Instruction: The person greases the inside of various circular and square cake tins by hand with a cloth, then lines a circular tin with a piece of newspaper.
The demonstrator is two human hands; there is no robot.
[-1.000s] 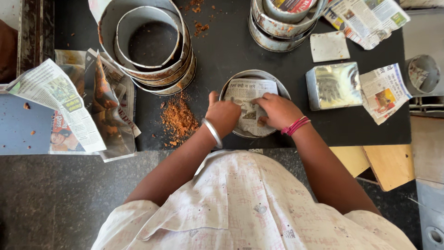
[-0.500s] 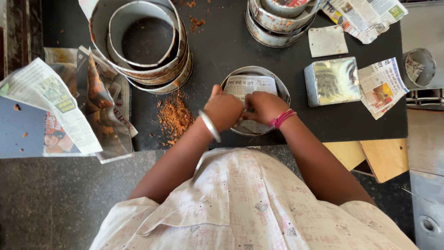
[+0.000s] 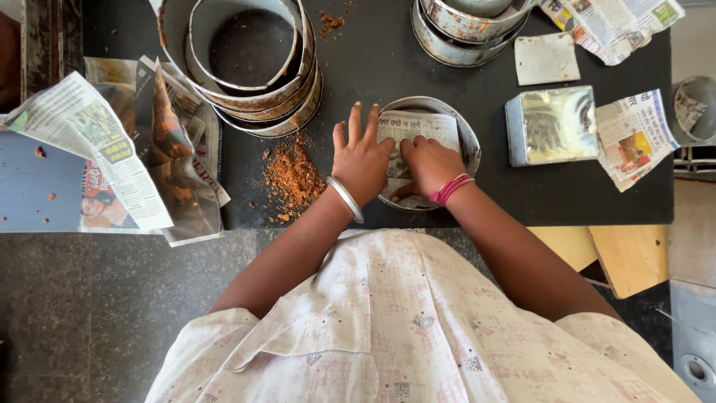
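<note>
A small round metal tin (image 3: 465, 131) stands on the black worktop (image 3: 373, 67) right in front of me. A piece of newspaper (image 3: 418, 127) lies inside it as a lining. My left hand (image 3: 362, 153), with a silver bangle on the wrist, rests on the tin's left rim, fingers spread, and touches the paper's left edge. My right hand (image 3: 429, 164), with red threads on the wrist, presses down on the paper inside the tin, fingers curled.
Nested large metal rings (image 3: 246, 67) stand at the back left, a pile of brown crumbs (image 3: 291, 175) beside them. Newspapers (image 3: 112, 149) lie at left. Stacked round tins (image 3: 462, 26), a square tin (image 3: 552, 123), more paper (image 3: 634, 134) and wooden boards (image 3: 619, 254) are at right.
My left hand has opened and spread its fingers over the tin's left rim. Both hands have shifted slightly on the paper lining.
</note>
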